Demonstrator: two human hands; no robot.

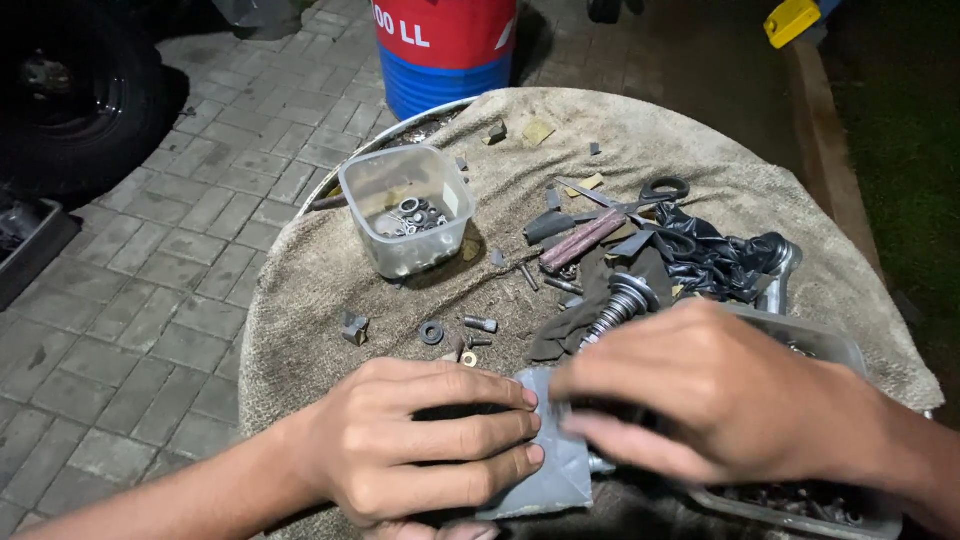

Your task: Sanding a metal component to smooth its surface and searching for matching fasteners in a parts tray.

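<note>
My left hand [420, 440] lies flat with its fingers pressing on a grey sheet of rubber or plastic [553, 470] at the near edge of a cloth-covered round table [300, 290]. My right hand [700, 395] meets it from the right, fingers pinched on the same grey sheet near its top edge. A ribbed metal threaded part [618, 305] sticks out just beyond my right hand. What lies under the hands is hidden.
A clear plastic tub [408, 208] holds washers at the table's middle left. Scissors [640, 200], a brown-handled tool [583, 240], black plastic [715, 255], loose bolts and a washer [432, 333] are scattered about. Another tray [800, 500] sits under my right wrist. A red-blue drum [440, 50] stands behind.
</note>
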